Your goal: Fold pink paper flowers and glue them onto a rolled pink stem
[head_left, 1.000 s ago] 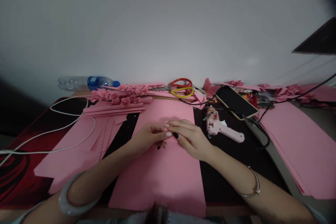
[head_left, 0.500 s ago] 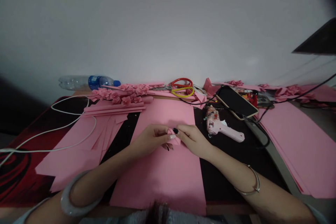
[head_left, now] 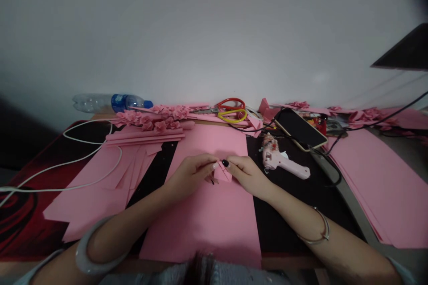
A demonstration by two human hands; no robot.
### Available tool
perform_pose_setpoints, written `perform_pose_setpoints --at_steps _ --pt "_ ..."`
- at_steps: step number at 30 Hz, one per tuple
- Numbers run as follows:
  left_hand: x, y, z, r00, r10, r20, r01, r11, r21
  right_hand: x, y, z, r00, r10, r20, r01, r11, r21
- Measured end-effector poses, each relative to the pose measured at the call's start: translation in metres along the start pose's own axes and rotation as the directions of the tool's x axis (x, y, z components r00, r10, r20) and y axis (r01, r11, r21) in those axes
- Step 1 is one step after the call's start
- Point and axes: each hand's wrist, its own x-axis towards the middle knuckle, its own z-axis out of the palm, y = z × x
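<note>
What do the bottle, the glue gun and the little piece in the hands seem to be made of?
Bottle: thin clear plastic, glossy; you see through it.
Glue gun: probably hard plastic, pale pink, smooth handle.
Little piece: likely matte pink paper, judging by its crisp creases.

A plain, pale grey wall (head_left: pixel 214 31) filled the upper part of the view behind the surface (head_left: pixel 133 266). The light was soft and dim: the wall looked brightest around its middle, with a faint glossy patch towards the right, and darkened towards the left. A black and red mat (head_left: pixel 281 227) covered much of the surface, its red left portion carrying black curved markings, and a strip of brown edge showed along the near side. At the upper right, a dark, straight-edged panel (head_left: pixel 406 49) jutted into view, with thin slanting shadows below it on the wall.
</note>
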Motion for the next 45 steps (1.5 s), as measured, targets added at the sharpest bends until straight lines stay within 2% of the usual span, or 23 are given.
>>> perform_pose_setpoints --at_steps 4,11,23,29,34,39,43,45 --pt "-0.0008 0.0013 -0.0014 1.0 0.003 -0.006 -0.003 1.0 0.015 -0.0003 -0.0008 0.0004 1.0 0.002 0.002 -0.002 1.0 -0.009" --pt "0.0012 0.0078 -0.0012 0.997 -0.077 -0.021 0.074 0.992 -0.101 0.0006 -0.0019 -0.0004 1.0 -0.001 0.011 0.002 1.0 -0.02" --pt "0.0014 0.0035 -0.0068 0.979 -0.179 0.1 0.203 0.914 -0.351 -0.0002 -0.002 -0.0005 1.0 -0.017 0.016 0.017 0.999 -0.03" --pt "0.0017 0.0022 -0.005 0.965 -0.213 0.156 0.243 0.946 -0.214 -0.0007 -0.0031 0.0006 0.996 -0.036 0.087 0.04 0.998 -0.049" --pt "0.002 0.0007 -0.0057 0.962 -0.205 0.178 0.236 0.956 -0.175 -0.0013 -0.0033 0.0009 0.998 -0.03 0.056 0.035 0.997 -0.076" --pt "0.0018 -0.0001 -0.0071 0.97 -0.192 0.151 0.217 0.96 -0.178 -0.0015 -0.0013 0.0025 0.999 -0.036 0.015 0.037 0.994 -0.106" --pt "0.0014 0.0009 -0.0043 0.976 -0.2 0.083 0.213 0.957 -0.195 -0.0019 0.0002 0.0031 0.995 0.001 -0.097 -0.003 1.0 -0.023" --pt "0.0011 0.003 -0.0019 0.978 -0.204 0.041 0.208 0.957 -0.203 -0.002 -0.0006 0.0026 0.994 0.029 -0.106 -0.028 0.999 0.016"
